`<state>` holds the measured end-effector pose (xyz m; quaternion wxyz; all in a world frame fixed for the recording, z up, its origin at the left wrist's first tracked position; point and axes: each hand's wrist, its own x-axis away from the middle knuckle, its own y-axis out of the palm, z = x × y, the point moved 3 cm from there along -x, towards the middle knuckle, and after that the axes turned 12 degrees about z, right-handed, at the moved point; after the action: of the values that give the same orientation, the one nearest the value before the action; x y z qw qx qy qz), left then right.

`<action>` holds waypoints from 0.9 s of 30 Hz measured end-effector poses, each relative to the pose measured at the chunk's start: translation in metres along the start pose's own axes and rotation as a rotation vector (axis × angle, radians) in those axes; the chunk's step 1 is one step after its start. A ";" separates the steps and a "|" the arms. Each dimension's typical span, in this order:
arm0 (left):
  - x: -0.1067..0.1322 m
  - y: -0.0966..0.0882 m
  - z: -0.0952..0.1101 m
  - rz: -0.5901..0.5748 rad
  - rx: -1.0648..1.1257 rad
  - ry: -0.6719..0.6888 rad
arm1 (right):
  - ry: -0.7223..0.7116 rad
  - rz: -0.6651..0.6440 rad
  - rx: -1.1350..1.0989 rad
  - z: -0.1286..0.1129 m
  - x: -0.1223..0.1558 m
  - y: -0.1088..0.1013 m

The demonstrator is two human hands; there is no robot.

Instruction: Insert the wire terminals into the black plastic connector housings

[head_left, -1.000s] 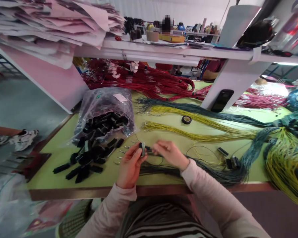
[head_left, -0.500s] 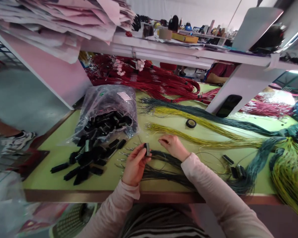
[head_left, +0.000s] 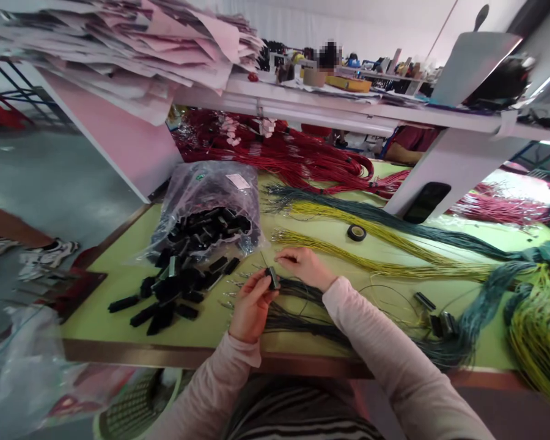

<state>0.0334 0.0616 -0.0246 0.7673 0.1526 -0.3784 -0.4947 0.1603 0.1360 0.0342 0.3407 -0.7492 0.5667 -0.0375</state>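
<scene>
So far, the left hand (head_left: 252, 315) grips a black connector (head_left: 272, 278), the right hand (head_left: 307, 267) curls its fingers (head_left: 286, 258) beside it, their hold unclear, and many more connectors (head_left: 178, 286) lie heaped.

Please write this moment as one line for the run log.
left hand: holds black connector | right hand: just above connector | below hands: dark wire bundle

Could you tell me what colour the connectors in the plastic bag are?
Black connectors, best seen in the head view.
</scene>
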 end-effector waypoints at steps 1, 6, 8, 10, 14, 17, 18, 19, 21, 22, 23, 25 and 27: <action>0.000 0.000 0.000 -0.006 0.012 0.003 | 0.014 0.031 -0.054 -0.001 0.005 -0.003; 0.004 0.003 0.002 -0.063 0.048 0.018 | 0.136 0.046 -0.179 -0.010 0.028 -0.014; 0.006 0.005 0.002 -0.094 0.038 0.026 | 0.161 0.049 -0.178 -0.014 0.034 -0.017; 0.008 0.007 0.002 -0.118 0.023 0.039 | 0.156 0.061 -0.161 -0.019 0.040 -0.020; 0.011 0.008 0.001 -0.137 0.009 0.042 | 0.089 0.056 -0.091 -0.030 0.049 -0.025; 0.011 0.007 0.000 -0.148 0.003 0.030 | 0.013 0.031 -0.008 -0.038 0.053 -0.027; 0.011 0.007 0.000 -0.151 0.000 0.028 | -0.011 0.023 0.020 -0.041 0.055 -0.028; 0.011 0.006 -0.001 -0.151 -0.003 0.028 | -0.031 0.017 0.046 -0.043 0.055 -0.028; 0.011 0.006 -0.001 -0.145 -0.013 0.032 | -0.066 0.013 0.094 -0.046 0.056 -0.028; 0.011 0.006 -0.001 -0.139 -0.019 0.036 | -0.081 0.015 0.117 -0.047 0.056 -0.028; 0.011 0.006 -0.001 -0.131 -0.025 0.039 | -0.095 0.020 0.141 -0.047 0.057 -0.028; 0.011 0.006 -0.001 -0.124 -0.034 0.046 | -0.120 0.033 0.189 -0.047 0.057 -0.027; 0.011 0.006 -0.001 -0.128 -0.046 0.054 | -0.133 0.038 0.229 -0.047 0.057 -0.027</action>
<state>0.0403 0.0548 -0.0165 0.7476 0.1719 -0.3354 -0.5469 0.1818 0.0678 0.0661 0.4613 -0.6955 0.5490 -0.0458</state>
